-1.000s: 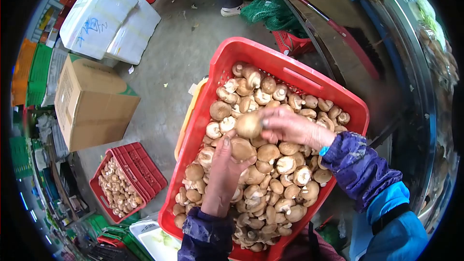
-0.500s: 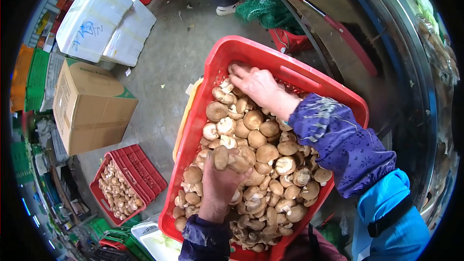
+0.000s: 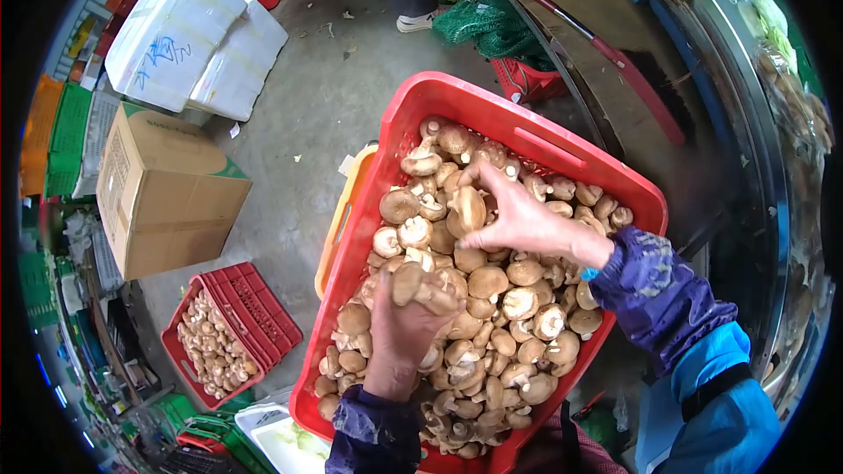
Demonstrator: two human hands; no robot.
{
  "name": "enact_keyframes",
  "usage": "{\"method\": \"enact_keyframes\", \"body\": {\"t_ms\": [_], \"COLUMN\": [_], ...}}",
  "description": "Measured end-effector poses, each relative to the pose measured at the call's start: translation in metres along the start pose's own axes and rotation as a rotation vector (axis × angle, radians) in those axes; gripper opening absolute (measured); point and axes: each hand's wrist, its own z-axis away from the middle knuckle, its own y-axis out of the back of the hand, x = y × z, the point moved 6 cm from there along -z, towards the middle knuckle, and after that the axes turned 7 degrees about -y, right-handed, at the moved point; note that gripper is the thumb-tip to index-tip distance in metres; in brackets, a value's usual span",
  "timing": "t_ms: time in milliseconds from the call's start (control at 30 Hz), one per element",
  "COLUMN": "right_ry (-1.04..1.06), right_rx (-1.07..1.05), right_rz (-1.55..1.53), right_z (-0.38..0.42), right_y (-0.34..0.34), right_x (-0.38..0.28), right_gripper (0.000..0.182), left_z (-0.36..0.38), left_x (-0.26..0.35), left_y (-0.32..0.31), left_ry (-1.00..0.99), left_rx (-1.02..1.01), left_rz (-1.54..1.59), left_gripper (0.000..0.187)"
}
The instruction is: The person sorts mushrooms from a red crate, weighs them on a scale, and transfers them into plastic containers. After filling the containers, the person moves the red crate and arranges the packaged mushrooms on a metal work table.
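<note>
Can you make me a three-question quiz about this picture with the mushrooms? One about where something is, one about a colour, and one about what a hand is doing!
1. Where is the cardboard box?
A. On the floor, left of the big crate
B. Inside the big crate
C. On the white boxes

2. What colour is the big crate holding the mushrooms?
A. Green
B. Red
C. White

3. What is the right hand doing?
A. Resting flat on the floor
B. Hanging empty
C. Gripping a mushroom

Answers: 1 A, the box sits on the concrete beside the crate. 2 B, its rim and walls are red. 3 C, the fingers curl around a brown cap.
</note>
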Motion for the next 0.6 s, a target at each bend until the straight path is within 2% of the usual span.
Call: {"method": "enact_keyframes", "body": {"t_ms": [33,100,167,200,233,400,500,600], "right_ry": [-0.015,0.174,0.128,0.229,0.239,0.203,0.099,0.159], "right_rx": [-0.039,0.006,-0.107,-0.010,0.018,-0.064,-0.158,-0.199], "right_rz": [0.005,0.253,0.504,0.590,0.676,0.922,0.960,0.842], "right_z": [0.007,0.023,0.035,0.040,0.046,0.062,0.064,0.063], "right_y": [-0.002,-0.011,-0.029,-0.034,-0.037,-0.046,-0.061,-0.062], "right_x": [-0.008,-0.025,-0.037,-0.046,-0.050,-0.064,-0.057,-0.063], "right_gripper": [0.066,0.054,0.044,0.041,0.042,0.046,0.057,0.060], "left_z": [-0.001,-0.003,-0.003,-0.002,-0.002,0.009,0.015,0.025], "left_x": [-0.001,-0.003,-0.002,-0.003,-0.004,0.000,-0.003,-0.005], "left_y": [-0.003,-0.009,-0.020,-0.022,-0.023,-0.019,-0.021,-0.022], "left_ry": [0.000,-0.038,0.000,-0.002,-0.005,0.144,0.174,0.184], "left_rx": [0.000,0.011,-0.038,-0.074,-0.109,-0.183,-0.164,-0.168], "left_rz": [-0.004,-0.211,-0.286,-0.350,-0.414,-0.310,-0.408,-0.385], "left_gripper": [0.052,0.056,0.058,0.061,0.064,0.075,0.082,0.087]}}
